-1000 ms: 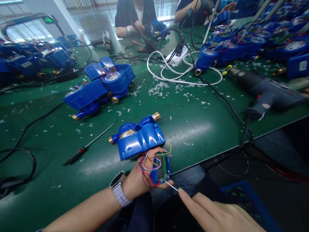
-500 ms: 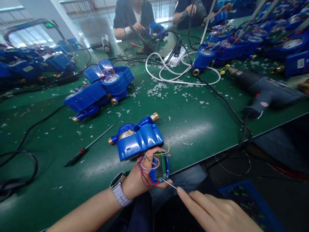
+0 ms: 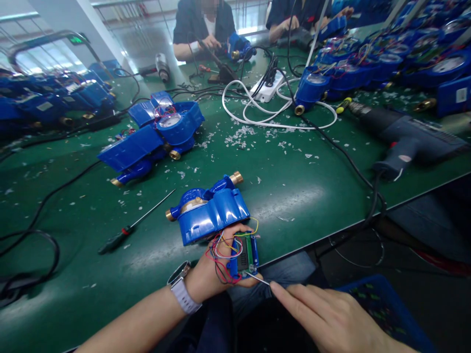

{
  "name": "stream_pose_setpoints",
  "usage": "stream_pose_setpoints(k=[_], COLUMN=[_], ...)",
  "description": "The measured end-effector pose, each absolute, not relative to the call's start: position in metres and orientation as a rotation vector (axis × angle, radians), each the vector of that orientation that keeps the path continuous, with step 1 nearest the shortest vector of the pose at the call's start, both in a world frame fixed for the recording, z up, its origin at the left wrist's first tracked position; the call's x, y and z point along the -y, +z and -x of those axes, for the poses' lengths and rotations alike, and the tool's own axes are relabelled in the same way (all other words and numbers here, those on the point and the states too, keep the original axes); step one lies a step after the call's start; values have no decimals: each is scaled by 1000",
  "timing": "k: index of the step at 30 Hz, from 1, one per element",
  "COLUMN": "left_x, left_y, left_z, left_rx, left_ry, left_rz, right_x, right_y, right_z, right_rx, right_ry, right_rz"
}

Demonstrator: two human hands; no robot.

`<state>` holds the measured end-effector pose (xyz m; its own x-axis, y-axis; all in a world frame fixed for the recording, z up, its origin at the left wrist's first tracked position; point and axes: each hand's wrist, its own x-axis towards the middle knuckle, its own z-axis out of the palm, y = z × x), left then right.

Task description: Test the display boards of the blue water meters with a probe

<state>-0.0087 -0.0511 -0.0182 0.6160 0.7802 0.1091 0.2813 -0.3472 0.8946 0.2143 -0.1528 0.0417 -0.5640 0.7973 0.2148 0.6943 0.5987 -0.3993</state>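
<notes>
Change since earlier frame: the back of the right hand [image 3: 331, 314] is sitting slightly higher; across the table, a second person's hand [image 3: 290, 23] is appearing with the dark tool below it lowered.
Circuit board [image 3: 250, 251]: lying in a small blue case in the left hand [image 3: 206, 272], near the table's front edge; its grey display [image 3: 243, 257] is showing dark digits.
Left hand: gripping the case, fingers wrapping its upper and lower ends.
Right hand: pinching a thin metal rod [image 3: 259, 278], index finger extending along it; the rod's far end is meeting the case's lower end.
Wires [image 3: 221, 257]: looping in red, white, yellow and black between left hand and board.
Blue meter [image 3: 215, 215]: resting just beyond the left hand, brass ends pointing sideways.
Watch [image 3: 179, 274]: circling the left wrist.
Screwdriver [image 3: 118, 239]: lying left of the meter, shaft pointing away.
Open meters [image 3: 154, 135]: resting together farther back, left.
Heat gun [image 3: 408, 135]: lying on the right side of the green table [image 3: 294, 196].
Power strip [image 3: 267, 89]: sitting beyond the centre, black plugs standing in it, white cord [image 3: 290, 127] coiling around nearby.
Scraps [image 3: 241, 135]: scattering over mid-table.
</notes>
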Motion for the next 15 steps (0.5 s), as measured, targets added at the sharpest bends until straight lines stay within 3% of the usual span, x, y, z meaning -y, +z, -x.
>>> stream_pose_setpoints(k=[3, 10, 15], left_x=[51, 53, 52], left_y=[-15, -21, -18], left_z=[8, 9, 10], left_rx=[-859, -890, -877], left_ry=[661, 657, 629], left_rz=[-1924, -1887, -1898], right_x=[153, 149, 143], right_y=[28, 45, 64], right_z=[-218, -210, -207], right_rx=[2562, 2490, 2564], right_ry=[227, 764, 828], right_rz=[1163, 1382, 1415])
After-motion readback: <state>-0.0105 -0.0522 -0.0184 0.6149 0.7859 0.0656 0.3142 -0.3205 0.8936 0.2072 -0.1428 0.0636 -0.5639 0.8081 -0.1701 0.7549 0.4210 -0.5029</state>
